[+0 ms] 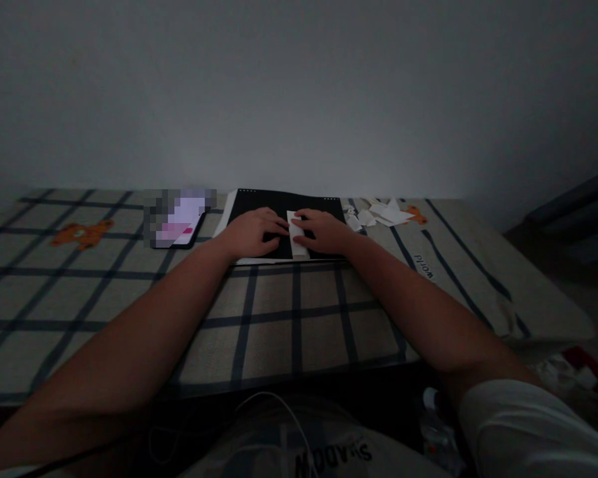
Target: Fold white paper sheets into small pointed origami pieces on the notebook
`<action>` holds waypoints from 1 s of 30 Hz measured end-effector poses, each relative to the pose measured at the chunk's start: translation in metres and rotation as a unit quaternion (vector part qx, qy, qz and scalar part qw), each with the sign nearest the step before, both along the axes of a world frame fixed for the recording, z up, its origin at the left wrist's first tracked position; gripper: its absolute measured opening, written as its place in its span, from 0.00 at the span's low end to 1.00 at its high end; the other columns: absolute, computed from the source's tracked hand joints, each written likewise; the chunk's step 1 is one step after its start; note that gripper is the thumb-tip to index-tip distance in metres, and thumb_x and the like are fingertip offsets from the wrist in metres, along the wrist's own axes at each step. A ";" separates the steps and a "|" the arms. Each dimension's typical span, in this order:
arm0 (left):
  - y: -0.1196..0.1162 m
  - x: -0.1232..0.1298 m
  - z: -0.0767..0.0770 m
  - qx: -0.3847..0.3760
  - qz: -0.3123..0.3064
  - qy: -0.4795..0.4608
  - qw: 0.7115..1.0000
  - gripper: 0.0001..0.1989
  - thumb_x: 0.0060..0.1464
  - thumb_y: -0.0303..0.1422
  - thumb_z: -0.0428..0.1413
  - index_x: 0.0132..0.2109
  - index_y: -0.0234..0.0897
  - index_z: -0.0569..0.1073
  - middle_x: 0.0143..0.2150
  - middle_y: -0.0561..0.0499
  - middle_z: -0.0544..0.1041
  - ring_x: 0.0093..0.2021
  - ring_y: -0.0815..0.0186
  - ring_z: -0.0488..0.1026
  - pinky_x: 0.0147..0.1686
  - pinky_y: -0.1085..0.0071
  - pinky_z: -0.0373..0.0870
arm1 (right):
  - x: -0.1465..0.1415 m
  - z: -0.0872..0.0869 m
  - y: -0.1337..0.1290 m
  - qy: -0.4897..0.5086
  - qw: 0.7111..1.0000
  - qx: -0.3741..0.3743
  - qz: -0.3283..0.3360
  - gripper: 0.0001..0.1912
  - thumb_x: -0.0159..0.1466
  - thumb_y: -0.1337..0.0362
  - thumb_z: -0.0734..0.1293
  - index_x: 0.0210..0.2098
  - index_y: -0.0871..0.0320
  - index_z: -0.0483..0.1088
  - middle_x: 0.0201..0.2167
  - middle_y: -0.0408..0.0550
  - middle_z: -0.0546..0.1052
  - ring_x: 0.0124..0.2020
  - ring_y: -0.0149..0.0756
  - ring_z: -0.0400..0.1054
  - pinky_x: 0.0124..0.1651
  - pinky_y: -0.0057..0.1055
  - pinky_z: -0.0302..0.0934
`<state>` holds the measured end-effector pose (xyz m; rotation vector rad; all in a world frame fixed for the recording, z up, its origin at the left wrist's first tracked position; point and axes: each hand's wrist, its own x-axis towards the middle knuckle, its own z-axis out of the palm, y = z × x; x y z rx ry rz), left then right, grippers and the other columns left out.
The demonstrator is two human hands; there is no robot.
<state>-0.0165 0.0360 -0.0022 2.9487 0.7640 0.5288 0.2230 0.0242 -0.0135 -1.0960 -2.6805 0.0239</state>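
A narrow folded strip of white paper (299, 251) lies upright in view on a black notebook cover (279, 198). From the right, my right hand (326, 231) rests on the strip, its thumb and forefinger spread apart on the paper. My left hand (256, 234) lies palm down on the black cover, fingers stretched toward the strip's left edge. Its fingertips reach that edge; whether they press on the paper is hard to tell in the dim light. White pages (224, 216) show under the cover's left side.
A phone (182, 222) with a lit, partly blurred screen lies left of the notebook. Torn white paper scraps (386, 212) are heaped to the right. A checked cloth (274, 318) covers the table, against a plain wall (289, 99). A thin white cable (289, 408) hangs near my lap.
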 end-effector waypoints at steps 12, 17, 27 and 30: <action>0.000 0.000 0.004 -0.034 0.001 -0.005 0.999 0.17 0.55 0.30 0.52 0.48 0.41 0.81 0.51 0.49 0.81 0.53 0.59 0.73 0.54 0.58 0.70 | -0.003 0.002 -0.003 -0.037 0.999 0.012 -0.018 0.28 0.69 0.55 0.61 0.62 0.66 0.66 0.65 0.65 0.64 0.64 0.51 0.60 0.62 0.47 0.57; 0.001 0.001 0.000 -0.037 0.005 -0.017 0.999 0.16 0.57 0.31 0.51 0.49 0.41 0.80 0.50 0.48 0.81 0.53 0.59 0.73 0.56 0.58 0.69 | -0.004 0.001 -0.003 -0.039 0.999 0.012 -0.026 0.28 0.69 0.54 0.61 0.62 0.65 0.66 0.66 0.64 0.64 0.65 0.51 0.60 0.62 0.47 0.56; -0.004 0.006 -0.001 -0.003 0.032 0.031 0.999 0.17 0.65 0.40 0.49 0.53 0.44 0.78 0.61 0.48 0.74 0.60 0.57 0.69 0.60 0.55 0.64 | 0.000 -0.006 0.004 0.009 1.000 -0.003 -0.019 0.29 0.68 0.53 0.62 0.65 0.60 0.64 0.65 0.61 0.65 0.64 0.51 0.60 0.62 0.48 0.55; -0.004 0.007 -0.001 -0.008 0.060 0.042 0.997 0.17 0.65 0.41 0.50 0.53 0.44 0.79 0.59 0.48 0.75 0.60 0.57 0.69 0.59 0.55 0.65 | 0.002 -0.007 0.006 0.029 0.999 -0.017 -0.021 0.31 0.69 0.50 0.60 0.65 0.61 0.63 0.65 0.60 0.66 0.65 0.50 0.60 0.64 0.48 0.55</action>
